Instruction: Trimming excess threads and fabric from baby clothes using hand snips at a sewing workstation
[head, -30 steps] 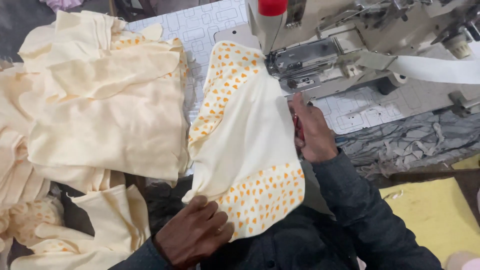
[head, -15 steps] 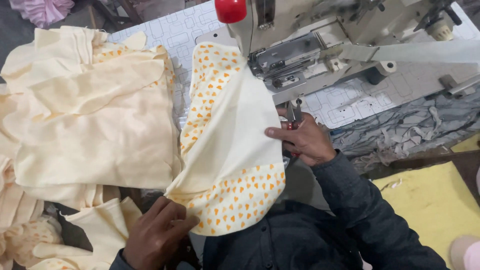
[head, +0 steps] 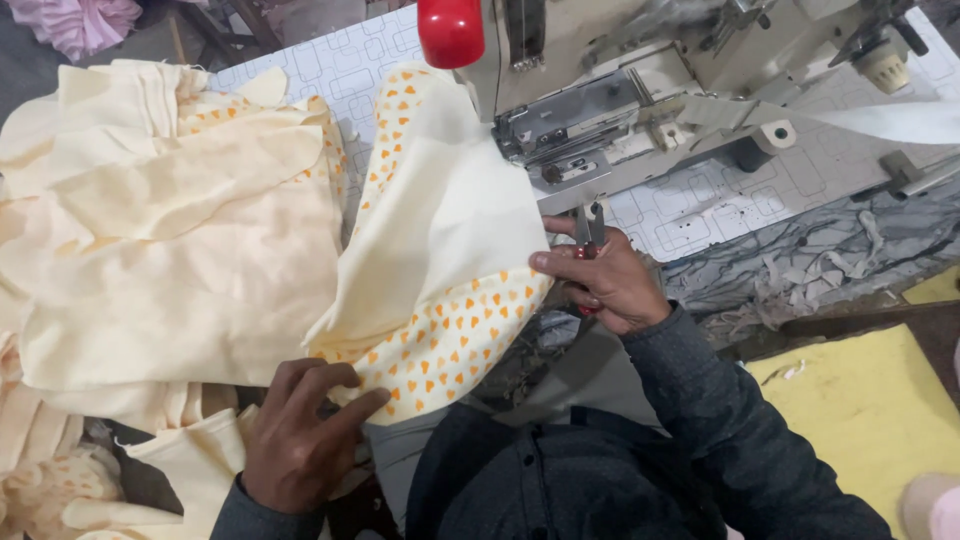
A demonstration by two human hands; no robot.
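A cream fabric piece (head: 440, 230) with an orange heart-print border lies from the sewing machine (head: 620, 100) down toward me. My left hand (head: 300, 440) presses on its printed lower corner, fingers spread over the cloth. My right hand (head: 600, 280) grips small thread snips (head: 590, 228) with red handles, the blades pointing up toward the machine's needle area. The thumb of that hand touches the fabric's right edge.
A big pile of cream fabric pieces (head: 160, 240) covers the left of the patterned table (head: 700, 215). A red knob (head: 450, 30) tops the machine. Grey fabric scraps (head: 800, 270) lie at the table's right front. A yellow sheet (head: 860, 410) sits lower right.
The fabric piece has been pulled left and down. My left hand has slid up onto its printed corner. My right hand has lifted the snips toward the machine.
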